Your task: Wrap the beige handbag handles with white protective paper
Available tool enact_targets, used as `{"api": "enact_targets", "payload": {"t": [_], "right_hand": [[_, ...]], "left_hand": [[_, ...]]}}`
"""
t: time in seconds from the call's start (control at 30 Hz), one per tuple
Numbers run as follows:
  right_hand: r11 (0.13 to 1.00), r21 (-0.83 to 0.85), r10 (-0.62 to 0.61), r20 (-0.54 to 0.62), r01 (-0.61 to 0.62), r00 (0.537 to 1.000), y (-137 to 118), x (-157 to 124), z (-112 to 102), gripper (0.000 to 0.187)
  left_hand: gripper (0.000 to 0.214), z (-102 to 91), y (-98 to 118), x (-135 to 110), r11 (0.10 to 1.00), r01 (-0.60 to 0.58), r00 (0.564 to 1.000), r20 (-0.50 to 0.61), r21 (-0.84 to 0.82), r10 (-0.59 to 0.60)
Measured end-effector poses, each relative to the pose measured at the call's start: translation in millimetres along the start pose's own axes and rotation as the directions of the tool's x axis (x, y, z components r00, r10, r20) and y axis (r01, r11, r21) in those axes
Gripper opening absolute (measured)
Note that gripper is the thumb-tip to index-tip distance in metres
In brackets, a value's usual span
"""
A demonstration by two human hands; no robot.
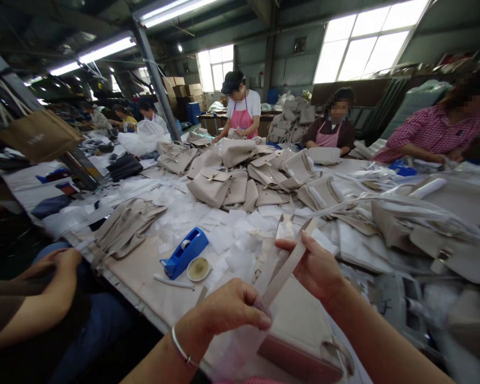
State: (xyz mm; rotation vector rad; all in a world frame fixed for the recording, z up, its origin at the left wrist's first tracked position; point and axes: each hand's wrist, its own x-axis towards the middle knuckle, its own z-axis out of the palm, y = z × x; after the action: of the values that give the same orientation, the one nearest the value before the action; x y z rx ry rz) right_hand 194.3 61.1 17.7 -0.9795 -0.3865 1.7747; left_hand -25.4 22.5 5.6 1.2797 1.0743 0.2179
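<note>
My left hand point(230, 309), with a thin bracelet on its wrist, is closed in a pinch on the lower end of a beige strap point(288, 264) and a clear plastic sleeve point(240, 346). The strap runs up and to the right, where my right hand point(316, 266) grips it between thumb and fingers. Under both hands lies a beige bag with a pink edge point(300, 352) on the table's near side.
A blue tape dispenser point(184, 252) and a small round dish point(198, 268) sit left of my hands. Piles of beige bags point(240, 178) and white wrapping cover the long table point(144, 266). A seated person's arm point(44, 298) is at left; several workers stand at the far side.
</note>
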Motion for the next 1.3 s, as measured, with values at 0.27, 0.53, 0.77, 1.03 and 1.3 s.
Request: {"api": "enact_targets", "payload": {"t": [0.27,0.53,0.77,1.03,1.3], "right_hand": [[1.000,0.016,-0.024,-0.012,0.025,1.000,-3.7,2.9,-1.9,0.054],[1.000,0.022,-0.018,-0.003,0.018,1.000,-2.9,2.1,-4.1,0.055],[0.997,0.061,-0.040,0.005,0.040,0.999,-13.8,2.4,1.0,0.060],[0.998,0.067,0.008,0.060,-0.012,0.998,-6.9,5.6,-2.5,0.061],[0.998,0.056,0.020,0.037,-0.022,0.999,-4.4,3.8,-2.5,0.061]], "left_hand": [[0.017,0.3,5.7,-4.7,0.997,-0.051,0.997,0.065,0.049,0.048],[0.020,1.7,-1.7,0.1,1.000,-0.010,1.000,-0.024,0.004,0.011],[0.019,2.1,-3.3,4.7,0.999,-0.041,0.986,-0.160,-0.002,0.040],[0.015,4.4,9.3,-1.5,0.999,-0.034,0.989,-0.147,0.009,0.035],[0.017,3.9,9.0,-0.4,1.000,-0.009,0.987,-0.158,-0.018,0.006]]}}
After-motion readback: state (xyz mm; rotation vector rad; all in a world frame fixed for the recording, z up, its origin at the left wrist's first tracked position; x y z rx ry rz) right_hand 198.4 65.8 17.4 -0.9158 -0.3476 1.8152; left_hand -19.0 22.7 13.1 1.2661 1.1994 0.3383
